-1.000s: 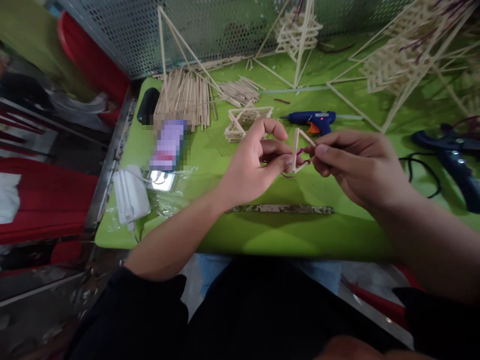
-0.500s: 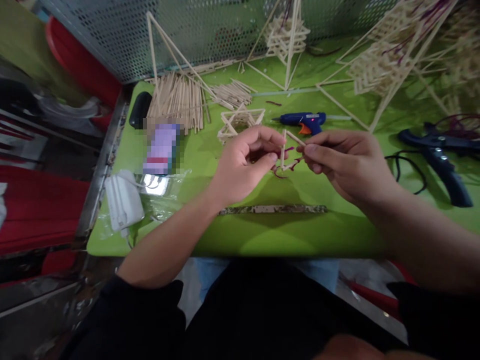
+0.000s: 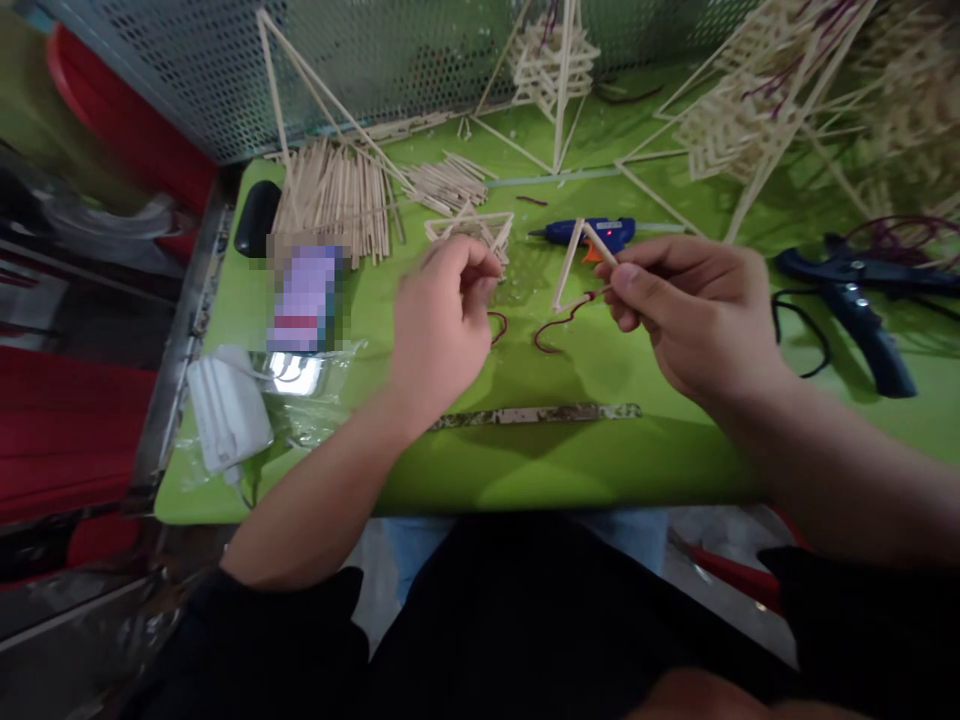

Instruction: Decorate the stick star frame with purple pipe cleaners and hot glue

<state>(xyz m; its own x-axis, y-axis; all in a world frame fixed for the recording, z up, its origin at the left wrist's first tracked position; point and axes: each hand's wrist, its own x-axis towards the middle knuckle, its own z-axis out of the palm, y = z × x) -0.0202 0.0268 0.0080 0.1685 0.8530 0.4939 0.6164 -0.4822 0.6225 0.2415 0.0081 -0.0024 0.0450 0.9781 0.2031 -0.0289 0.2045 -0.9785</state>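
My right hand (image 3: 697, 310) pinches one side of a small triangle of thin wooden sticks (image 3: 568, 268) between thumb and fingers. A dark red cord (image 3: 551, 332) is tied at its lower side and trails onto the table. To the left, my left hand (image 3: 442, 325) is apart from the triangle with fingers curled in; whatever they may hold is hidden. A bit of red cord (image 3: 501, 322) shows beside its palm. Just behind that hand is a star-shaped stick frame (image 3: 487, 225), partly covered. Beyond the triangle lies a blue glue gun (image 3: 589, 233), its light red.
Bundles of sticks (image 3: 337, 200) lie at the back left, near a phone (image 3: 304, 300) and a white charger (image 3: 229, 410). Large stick frames (image 3: 735, 130) stand at the back. Dark blue cutters (image 3: 870, 310) lie right. A mottled flat strip (image 3: 536, 413) lies near the front edge.
My left hand has let go of the triangle and moved left toward the star-shaped frame. My right hand still holds the triangle, now more fully in sight. The whole view has shifted slightly.
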